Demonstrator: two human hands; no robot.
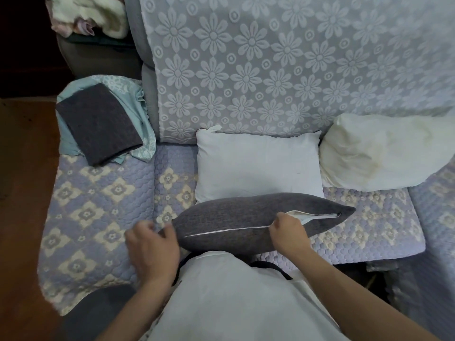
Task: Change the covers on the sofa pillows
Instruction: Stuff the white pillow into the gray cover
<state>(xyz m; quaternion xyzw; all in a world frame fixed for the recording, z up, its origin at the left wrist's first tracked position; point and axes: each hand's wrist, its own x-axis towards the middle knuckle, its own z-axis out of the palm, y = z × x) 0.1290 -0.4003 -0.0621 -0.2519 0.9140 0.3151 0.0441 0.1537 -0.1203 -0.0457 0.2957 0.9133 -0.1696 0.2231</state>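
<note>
A pillow in a dark grey cover (236, 217) lies on the sofa seat in front of me, zipper edge up. The zipper is closed on its left part and gapes at the right, where white filling shows. My right hand (286, 230) pinches the zipper about midway along. My left hand (152, 244) holds the cover's left corner. Behind it a bare white pillow (258, 163) leans on the backrest, with a bare cream pillow (384, 153) to its right. A folded dark grey cover (98, 124) lies on the left armrest.
The folded cover rests on a crumpled teal patterned cloth (142, 134). A quilted lilac throw (98, 205) covers seat and armrest, and a floral lace throw (270, 65) drapes the backrest. A pile of laundry (88, 16) sits at the top left. Brown floor (22, 193) lies on the left.
</note>
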